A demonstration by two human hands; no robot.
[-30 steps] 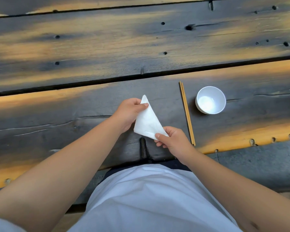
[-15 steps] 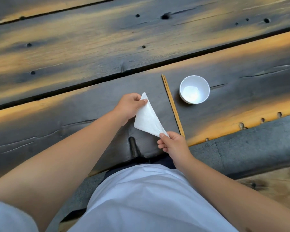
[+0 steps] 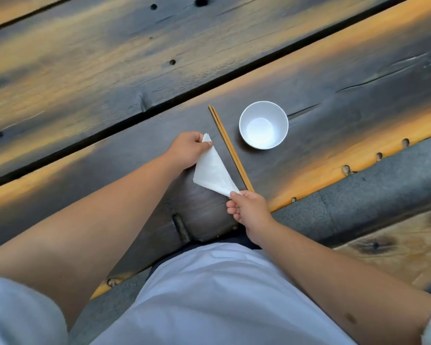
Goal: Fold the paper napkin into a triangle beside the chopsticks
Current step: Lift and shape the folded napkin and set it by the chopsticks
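Note:
A white paper napkin [image 3: 212,170], folded into a triangle, sits just left of a pair of wooden chopsticks [image 3: 230,148] on the dark wooden table. My left hand [image 3: 188,149] pinches its far corner. The near corner, close to the chopsticks' near tips, is pinched by my right hand [image 3: 249,211]. The napkin's long edge runs almost parallel to the chopsticks, a narrow gap apart. Whether it lies flat on the wood or hangs slightly above it I cannot tell.
A white empty bowl [image 3: 263,125] stands right of the chopsticks. The table [image 3: 110,70] is made of wide dark planks with gaps and knot holes. Its near edge [image 3: 334,185] runs diagonally, with a grey ledge below. My white-clothed lap fills the bottom.
Both hands carried the folded napkin to the right, closer to the chopsticks. The camera view tilted and shifted, so the table appears more diagonal.

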